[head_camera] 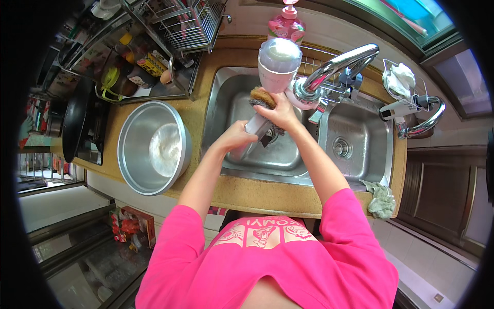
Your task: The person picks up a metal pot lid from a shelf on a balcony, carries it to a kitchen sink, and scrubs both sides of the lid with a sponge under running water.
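Over the large basin of a stainless steel sink [285, 162], my left hand [232, 136] grips a long, grey, flat-sided object [255, 124]; its exact kind cannot be told. My right hand [281, 112] is closed around a brown and grey scrubbing pad [261, 97] at the object's upper end. Part of the pad shows below my right fingers, near the drain. A chrome faucet [339, 63] with a white filter housing [278, 69] stands just behind my right hand. Left of the sink, a large aluminum basin [183, 143] rests on the counter.
A pink pump bottle [286, 28] stands behind the sink. The small sink basin [361, 135] is at right, with a green cloth [380, 200] over the counter edge. A second faucet [426, 133] is farther right. A wire rack [185, 27], bottles and a black pan [77, 119] are at left.
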The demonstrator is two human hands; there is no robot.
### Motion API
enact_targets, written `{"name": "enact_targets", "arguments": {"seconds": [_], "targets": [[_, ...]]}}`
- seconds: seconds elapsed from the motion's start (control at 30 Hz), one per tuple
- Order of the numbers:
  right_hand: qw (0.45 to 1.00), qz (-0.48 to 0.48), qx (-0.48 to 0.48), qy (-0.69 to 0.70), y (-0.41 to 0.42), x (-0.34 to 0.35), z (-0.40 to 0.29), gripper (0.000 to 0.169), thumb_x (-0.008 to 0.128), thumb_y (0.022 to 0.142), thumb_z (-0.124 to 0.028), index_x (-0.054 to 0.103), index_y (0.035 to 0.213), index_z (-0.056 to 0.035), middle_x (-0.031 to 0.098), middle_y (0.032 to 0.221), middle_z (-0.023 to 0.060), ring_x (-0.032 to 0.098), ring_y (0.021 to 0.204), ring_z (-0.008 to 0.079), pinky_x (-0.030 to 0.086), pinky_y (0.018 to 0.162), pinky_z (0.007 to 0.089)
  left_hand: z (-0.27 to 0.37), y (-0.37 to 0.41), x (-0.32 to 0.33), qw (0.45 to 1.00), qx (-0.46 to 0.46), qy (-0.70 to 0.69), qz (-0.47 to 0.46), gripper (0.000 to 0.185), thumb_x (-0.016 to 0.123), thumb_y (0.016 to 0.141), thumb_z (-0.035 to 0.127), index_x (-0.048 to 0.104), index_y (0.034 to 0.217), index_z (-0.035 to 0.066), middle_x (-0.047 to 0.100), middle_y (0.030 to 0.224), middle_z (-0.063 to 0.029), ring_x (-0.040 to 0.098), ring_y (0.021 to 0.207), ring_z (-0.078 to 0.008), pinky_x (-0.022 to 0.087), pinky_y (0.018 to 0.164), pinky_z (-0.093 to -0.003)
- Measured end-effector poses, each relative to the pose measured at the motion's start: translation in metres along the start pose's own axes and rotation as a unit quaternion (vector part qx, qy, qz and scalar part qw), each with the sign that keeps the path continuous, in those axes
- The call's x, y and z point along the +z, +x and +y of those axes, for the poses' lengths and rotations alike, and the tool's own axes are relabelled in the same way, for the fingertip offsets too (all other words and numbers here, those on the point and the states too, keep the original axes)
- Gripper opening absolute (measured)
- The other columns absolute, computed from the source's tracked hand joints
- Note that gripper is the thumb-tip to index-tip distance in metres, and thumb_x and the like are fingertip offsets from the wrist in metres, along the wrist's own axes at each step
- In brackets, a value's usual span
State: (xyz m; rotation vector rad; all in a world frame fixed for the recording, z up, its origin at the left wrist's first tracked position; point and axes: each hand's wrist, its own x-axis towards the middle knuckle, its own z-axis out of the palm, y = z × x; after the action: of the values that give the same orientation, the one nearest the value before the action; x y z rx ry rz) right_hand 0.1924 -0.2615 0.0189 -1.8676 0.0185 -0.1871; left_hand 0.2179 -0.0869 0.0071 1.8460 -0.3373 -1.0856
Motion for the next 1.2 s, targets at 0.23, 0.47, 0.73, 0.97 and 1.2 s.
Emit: {"name": "enact_targets", "arguments": {"seconds": [0.23,0.47,0.73,0.97,1.2], "targets": [[0.954,0.102,-0.198,-0.2,-0.041,0.048,-0.025,0.038,0.065,0.06,-0.018,0.056,0.097,-0.0152,0.047,0.108,0.0117,0.05,0.095,0.0303,0.042,0.079,0.0376,-0.02,-0.001,0.03,0.956,0.21,-0.093,0.182,0.031,0.059,0.07,0.008,0.051,0.099,0.005,0.053,0.094,-0.0032,0.05,0.081,-0.0093,0.044,0.065,-0.0254],[0.992,0.109,0.066,-0.017,0.011,0.01,0.018,0.037,0.059,0.071,-0.026,0.055,0.102,-0.0061,0.056,0.099,0.0126,0.054,0.092,0.0241,0.042,0.078,0.0316,-0.019,-0.027,0.045,0.979,0.143,-0.038,0.142,0.01,0.058,0.064,0.008,0.052,0.064,0.0,0.047,0.054,0.0044,0.043,0.049,-0.0055,0.036,0.044,-0.0234],[0.99,0.083,-0.062,-0.099,-0.028,0.04,-0.022,0.03,0.063,0.069,-0.027,0.057,0.095,-0.0124,0.048,0.111,0.0096,0.051,0.097,0.0271,0.044,0.078,0.0339,-0.017,-0.023,0.032,0.98,0.109,-0.038,0.163,0.013,0.061,0.065,0.01,0.057,0.071,-0.001,0.057,0.063,-0.0007,0.052,0.063,-0.0075,0.043,0.057,-0.025],[0.974,0.133,-0.092,-0.159,-0.035,0.046,-0.029,0.029,0.063,0.069,-0.028,0.058,0.094,-0.0154,0.05,0.108,0.0089,0.053,0.092,0.028,0.045,0.075,0.036,-0.02,-0.025,0.032,0.97,0.155,-0.005,0.188,0.017,0.064,0.067,0.012,0.058,0.077,-0.001,0.058,0.066,-0.0014,0.051,0.064,-0.0062,0.043,0.056,-0.0247],[0.973,0.023,0.223,0.052,0.018,-0.003,0.004,0.048,0.057,0.072,-0.043,0.056,0.102,-0.0065,0.051,0.108,0.0122,0.051,0.098,0.0214,0.043,0.077,0.0346,-0.013,-0.037,0.042,0.973,0.152,0.04,0.167,0.022,0.063,0.065,0.016,0.057,0.07,-0.005,0.055,0.056,-0.0038,0.048,0.055,-0.0054,0.041,0.05,-0.0253]]}}
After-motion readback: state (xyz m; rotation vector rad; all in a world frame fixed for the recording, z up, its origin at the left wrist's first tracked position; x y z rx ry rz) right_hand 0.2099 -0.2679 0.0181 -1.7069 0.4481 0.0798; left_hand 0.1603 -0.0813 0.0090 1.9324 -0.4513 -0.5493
